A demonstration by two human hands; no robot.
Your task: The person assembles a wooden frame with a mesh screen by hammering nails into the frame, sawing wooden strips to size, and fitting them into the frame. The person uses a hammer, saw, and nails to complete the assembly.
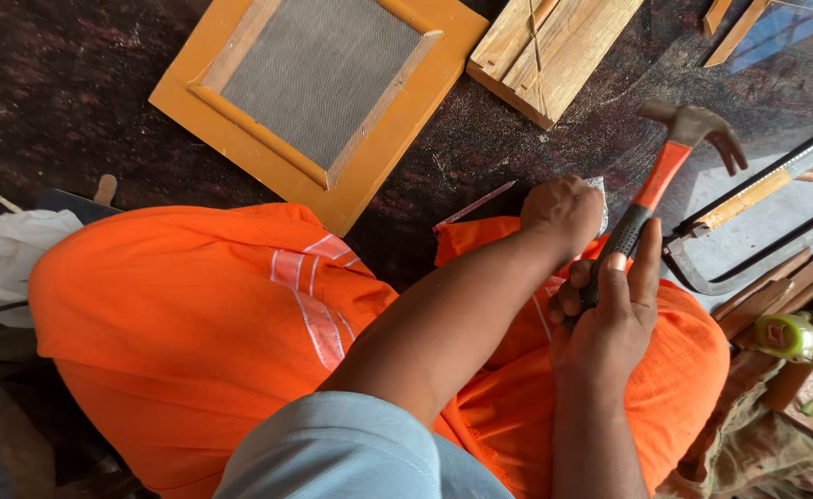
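The right hand (610, 319) wraps its fingers around the claw hammer (660, 185), raised above the lap; the left hand (563, 212) is fisted around something small and pale. A swing could strike those knuckles, or glance toward the 1 hacksaw (748, 203) nearby.

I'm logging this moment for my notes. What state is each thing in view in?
Hammer: gripped by the right hand, head raised above the floor.
Left hand: closed in a fist around something small, too hidden to tell what.
Mesh frame: lying flat on the floor, untouched.
Wood block: lying flat, untouched.
Hacksaw: lying on the floor, untouched.
Green tape roll: resting on wood strips.
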